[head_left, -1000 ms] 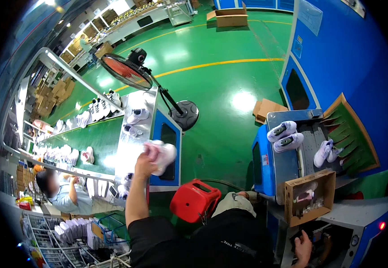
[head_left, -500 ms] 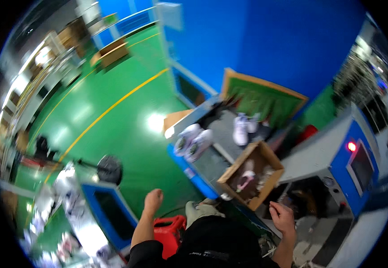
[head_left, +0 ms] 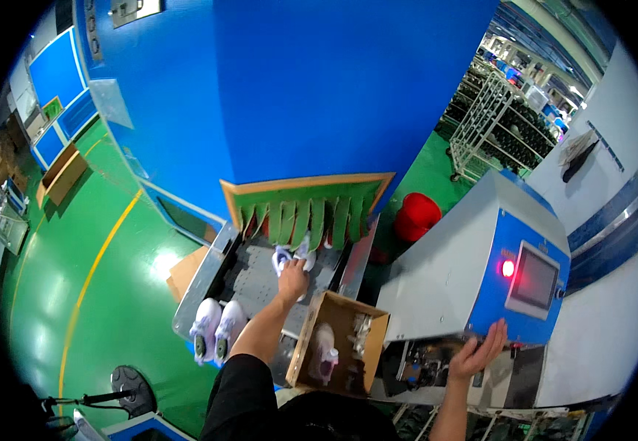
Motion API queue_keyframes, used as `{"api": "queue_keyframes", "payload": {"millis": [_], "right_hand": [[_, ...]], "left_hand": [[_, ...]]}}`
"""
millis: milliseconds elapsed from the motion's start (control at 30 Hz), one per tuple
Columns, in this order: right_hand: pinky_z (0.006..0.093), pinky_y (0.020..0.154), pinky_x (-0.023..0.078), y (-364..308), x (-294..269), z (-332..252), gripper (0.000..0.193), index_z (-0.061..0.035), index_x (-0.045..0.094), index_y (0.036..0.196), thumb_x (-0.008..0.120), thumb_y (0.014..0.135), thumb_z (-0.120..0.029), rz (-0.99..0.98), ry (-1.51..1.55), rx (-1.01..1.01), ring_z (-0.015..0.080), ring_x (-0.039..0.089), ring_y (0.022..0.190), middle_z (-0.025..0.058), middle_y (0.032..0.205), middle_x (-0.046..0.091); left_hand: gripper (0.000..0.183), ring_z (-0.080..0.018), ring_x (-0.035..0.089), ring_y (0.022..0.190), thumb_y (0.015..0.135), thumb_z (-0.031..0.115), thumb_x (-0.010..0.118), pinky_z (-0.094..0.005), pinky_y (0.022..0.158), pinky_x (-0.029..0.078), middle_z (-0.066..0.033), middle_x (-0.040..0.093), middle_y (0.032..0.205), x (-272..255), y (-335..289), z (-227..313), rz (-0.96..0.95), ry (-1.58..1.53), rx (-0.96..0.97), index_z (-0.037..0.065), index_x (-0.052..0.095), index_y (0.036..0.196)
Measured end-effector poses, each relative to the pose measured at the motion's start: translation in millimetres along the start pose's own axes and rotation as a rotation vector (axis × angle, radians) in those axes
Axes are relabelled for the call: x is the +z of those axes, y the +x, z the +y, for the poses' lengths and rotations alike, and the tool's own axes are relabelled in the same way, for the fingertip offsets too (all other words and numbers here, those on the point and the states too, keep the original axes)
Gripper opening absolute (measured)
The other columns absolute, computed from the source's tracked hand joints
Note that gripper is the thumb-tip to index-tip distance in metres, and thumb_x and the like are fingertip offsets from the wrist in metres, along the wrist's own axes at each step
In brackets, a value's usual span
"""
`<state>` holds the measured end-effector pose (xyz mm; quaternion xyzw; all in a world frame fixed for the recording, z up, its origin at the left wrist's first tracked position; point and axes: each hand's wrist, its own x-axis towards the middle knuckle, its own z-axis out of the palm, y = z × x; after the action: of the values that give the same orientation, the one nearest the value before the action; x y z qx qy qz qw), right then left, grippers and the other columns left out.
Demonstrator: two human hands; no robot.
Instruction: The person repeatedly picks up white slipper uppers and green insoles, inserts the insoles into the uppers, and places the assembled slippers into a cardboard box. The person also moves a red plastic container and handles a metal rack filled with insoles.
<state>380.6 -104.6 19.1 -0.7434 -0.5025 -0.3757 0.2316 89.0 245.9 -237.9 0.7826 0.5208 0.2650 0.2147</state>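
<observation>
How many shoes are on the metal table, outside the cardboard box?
4: two shoes at the near left corner, and two more by the left hand, partly covered. The green strips may hide others.

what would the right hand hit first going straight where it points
Probably the blue control panel, near the lower edge of its touchscreen; how far the right hand is from it is unclear.

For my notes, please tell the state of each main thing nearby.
Curtain, hanging in strips
Rear shoes, partly hidden
Left hand, at rear shoes, grip unclear
Right hand, open, empty
Front shoes, upright, side by side
Cardboard box, open, shoe inside
Red light, lit
Screen, unclear whether on
</observation>
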Motion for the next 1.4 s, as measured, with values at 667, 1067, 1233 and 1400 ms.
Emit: {"api": "queue_keyframes", "payload": {"millis": [667,1067,1233,1400], "right_hand": [[0.0617,0.112,0.033,-3.1,55.6,18.9,0.067,0.0015,0.033,0.148,0.037,0.104,-0.049,0.249,-0.236,-0.099,0.0425,0.035,0.140,0.0247,0.150,0.037],[0.0630,0.112,0.034,-3.4,49.8,15.7,0.064,-0.0022,0.030,0.150,0.038,0.105,-0.048,0.322,-0.248,-0.153,0.0429,0.035,0.141,0.0247,0.148,0.040],[0.0622,0.115,0.029,-12.1,58.4,20.4,0.057,0.0023,0.036,0.148,0.030,0.108,-0.037,0.351,-0.067,-0.109,0.0441,0.034,0.143,0.0254,0.149,0.041],[0.0626,0.117,0.025,-8.7,30.2,2.9,0.056,0.0054,0.040,0.146,0.036,0.107,-0.033,0.174,0.008,-0.010,0.0452,0.033,0.144,0.0247,0.152,0.040]], "left_hand": [[0.042,-0.0502,0.020,0.149,0.078,0.025,0.074,-0.0572,0.123,0.016,-0.0312,0.034,0.152,48.2,13.9,-11.8,-0.091,0.430,-0.072,-0.005,0.066,0.106],[0.057,-0.0498,0.024,0.147,0.073,0.052,0.075,-0.0672,0.119,0.003,-0.0220,0.044,0.152,-27.6,-21.1,-39.1,-0.493,0.476,-0.432,0.013,0.077,0.114],[0.066,-0.0403,0.032,0.147,0.069,0.056,0.079,-0.0654,0.120,0.009,-0.0085,0.061,0.140,-21.0,-3.2,-100.9,-0.462,0.482,-0.496,0.018,0.074,0.123],[0.025,-0.0389,0.051,0.121,0.056,0.030,0.080,-0.0531,0.106,0.035,-0.0093,0.068,0.113,-62.8,-43.6,-77.6,0.088,0.402,0.053,0.014,0.081,0.075]]}}
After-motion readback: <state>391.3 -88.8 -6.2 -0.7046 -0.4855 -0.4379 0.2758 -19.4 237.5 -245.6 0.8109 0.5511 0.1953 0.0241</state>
